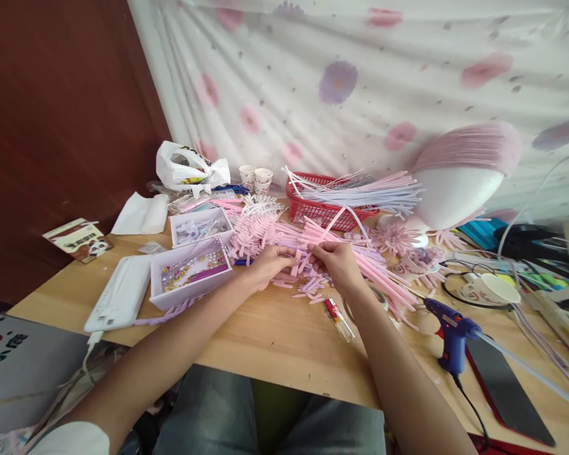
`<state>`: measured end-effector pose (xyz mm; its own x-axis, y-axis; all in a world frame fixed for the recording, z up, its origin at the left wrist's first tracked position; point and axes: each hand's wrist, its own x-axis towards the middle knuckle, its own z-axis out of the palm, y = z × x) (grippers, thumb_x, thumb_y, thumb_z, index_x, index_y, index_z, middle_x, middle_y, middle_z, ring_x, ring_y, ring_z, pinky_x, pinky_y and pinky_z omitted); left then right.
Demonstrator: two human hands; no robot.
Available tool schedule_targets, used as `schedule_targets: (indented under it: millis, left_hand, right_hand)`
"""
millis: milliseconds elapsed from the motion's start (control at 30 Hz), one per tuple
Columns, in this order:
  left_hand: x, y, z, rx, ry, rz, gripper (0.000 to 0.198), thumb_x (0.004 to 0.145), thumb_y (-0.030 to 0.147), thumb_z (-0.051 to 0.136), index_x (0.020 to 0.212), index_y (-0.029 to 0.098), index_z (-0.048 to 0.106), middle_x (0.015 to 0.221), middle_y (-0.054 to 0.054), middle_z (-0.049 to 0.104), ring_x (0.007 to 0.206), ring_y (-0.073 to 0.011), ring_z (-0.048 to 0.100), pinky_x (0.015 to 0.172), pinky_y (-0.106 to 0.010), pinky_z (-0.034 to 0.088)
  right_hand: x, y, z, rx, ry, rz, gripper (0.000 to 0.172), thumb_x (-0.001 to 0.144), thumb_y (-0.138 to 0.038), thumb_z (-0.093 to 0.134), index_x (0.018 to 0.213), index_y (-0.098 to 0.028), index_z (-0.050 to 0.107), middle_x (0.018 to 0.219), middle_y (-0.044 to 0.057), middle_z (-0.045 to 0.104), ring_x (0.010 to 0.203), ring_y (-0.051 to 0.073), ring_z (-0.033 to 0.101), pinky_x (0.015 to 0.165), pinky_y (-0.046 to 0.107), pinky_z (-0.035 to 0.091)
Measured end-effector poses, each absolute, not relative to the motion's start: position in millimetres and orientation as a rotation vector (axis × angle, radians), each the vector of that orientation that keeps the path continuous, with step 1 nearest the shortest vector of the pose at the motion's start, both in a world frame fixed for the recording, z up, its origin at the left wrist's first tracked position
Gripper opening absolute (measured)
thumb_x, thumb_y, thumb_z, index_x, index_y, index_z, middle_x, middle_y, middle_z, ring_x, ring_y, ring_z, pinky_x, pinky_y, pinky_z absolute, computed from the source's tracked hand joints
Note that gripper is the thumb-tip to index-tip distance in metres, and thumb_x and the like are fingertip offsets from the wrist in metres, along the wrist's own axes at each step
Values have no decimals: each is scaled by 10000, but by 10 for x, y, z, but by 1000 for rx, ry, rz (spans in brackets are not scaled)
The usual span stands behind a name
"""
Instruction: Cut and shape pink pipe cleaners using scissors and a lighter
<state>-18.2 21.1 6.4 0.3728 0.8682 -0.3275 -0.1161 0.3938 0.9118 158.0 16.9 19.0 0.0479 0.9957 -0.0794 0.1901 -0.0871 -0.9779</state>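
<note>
My left hand [271, 265] pinches a short folded piece of pink pipe cleaner [296, 263] between thumb and fingers. Close by on its right, my right hand [336, 260] has its thumb and fingertips pressed together. Whatever is in that pinch is too small to make out. Below and between the hands lie short purple pipe cleaner pieces [310, 287]. Behind my left hand rises a heap of short pink pieces [253, 234]. Long pink pipe cleaners [384, 281] fan out beneath and beyond my right hand.
A red basket [303, 212] of long pipe cleaners stands at the back. White boxes [189, 300] hold beads on the left, near a white power bank [118, 294]. To the right are a blue glue gun [452, 332], a paper cup [490, 291] and a white head form [458, 193].
</note>
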Motion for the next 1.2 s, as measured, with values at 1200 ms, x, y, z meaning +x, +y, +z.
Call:
schedule_targets:
  millis: [1200]
  left_hand:
    - [-188, 176, 135, 972, 978, 707, 118, 708, 103, 792, 790, 110, 708, 772, -58, 738, 659, -166, 724, 575, -235, 589]
  right_hand:
    - [2473, -767, 291, -1839, -2356, 169, 321, 888, -303, 502, 1098, -191, 718, 1110, 136, 706, 983, 277, 652, 846, 368, 482]
